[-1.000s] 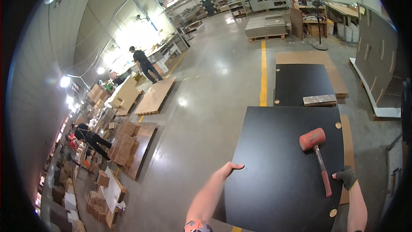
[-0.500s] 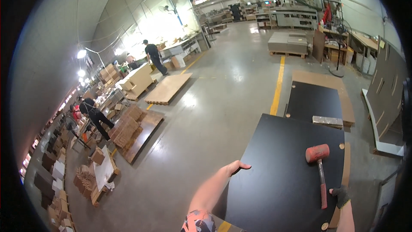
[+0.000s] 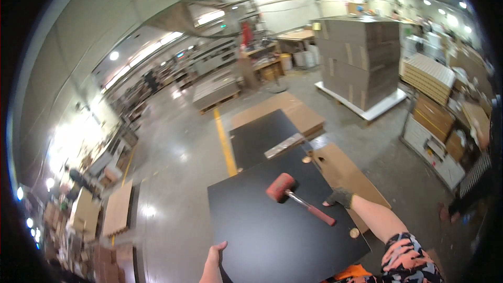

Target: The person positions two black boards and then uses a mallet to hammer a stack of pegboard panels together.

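A large black panel [image 3: 272,230] lies flat in front of me. My left hand [image 3: 214,257] grips its near left edge, bare, fingers curled over the rim. My right hand [image 3: 339,198], in a dark glove, rests on the panel's right edge, fingers down on the board. A red rubber mallet [image 3: 285,189] with a red-gripped handle lies on the panel between my hands, closer to the right one. Neither hand touches it.
A second black panel [image 3: 264,133] lies beyond on brown boards [image 3: 293,110]. A cardboard sheet [image 3: 346,175] sits under the right edge. A tall stack of grey boards [image 3: 361,57] stands on a pallet at the right. Shelves line the far right. A yellow floor line [image 3: 224,141] runs away.
The view has swung to the right, bringing the pallet stack and shelves into sight. My hands stay on the panel's edges and the mallet still lies on it.
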Tool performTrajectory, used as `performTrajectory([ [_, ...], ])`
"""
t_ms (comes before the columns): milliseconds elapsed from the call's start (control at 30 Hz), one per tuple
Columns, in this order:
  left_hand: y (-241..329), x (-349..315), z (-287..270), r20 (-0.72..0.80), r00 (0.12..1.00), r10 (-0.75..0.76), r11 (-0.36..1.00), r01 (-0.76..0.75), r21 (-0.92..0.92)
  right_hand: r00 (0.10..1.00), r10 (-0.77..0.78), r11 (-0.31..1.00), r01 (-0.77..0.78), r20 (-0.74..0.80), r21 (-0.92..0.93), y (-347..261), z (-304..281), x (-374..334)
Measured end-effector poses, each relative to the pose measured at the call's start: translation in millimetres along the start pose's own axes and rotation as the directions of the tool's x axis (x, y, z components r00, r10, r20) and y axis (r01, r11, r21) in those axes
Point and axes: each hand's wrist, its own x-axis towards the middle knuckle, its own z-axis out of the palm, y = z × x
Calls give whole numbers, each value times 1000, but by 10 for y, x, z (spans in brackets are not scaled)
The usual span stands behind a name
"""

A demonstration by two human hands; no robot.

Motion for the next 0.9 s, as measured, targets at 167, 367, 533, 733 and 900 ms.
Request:
performTrajectory([
  [167, 47, -1047, 214, 79, 988, -133, 982, 142, -121, 998, 58, 844, -52, 5, 534, 577, 144, -555],
  [367, -630, -1840, -66, 26, 979, -200, 977, 198, 72, 967, -236, 866, 165, 94, 473, 1200, 308, -1779],
  [533, -530, -1739, 57, 59, 951, -305, 951, 307, -41, 997, -44, 878, 8, 65, 479, 869, 322, -2020],
  [733, -276, -1966, 132, 25, 955, -294, 954, 295, -52, 993, 85, 919, -109, 80, 379, 626, 364, -1842],
  [900, -443, -1854, 117, 31, 962, -271, 961, 272, -40, 974, 198, 868, -228, 113, 441, 567, 295, -1954],
])
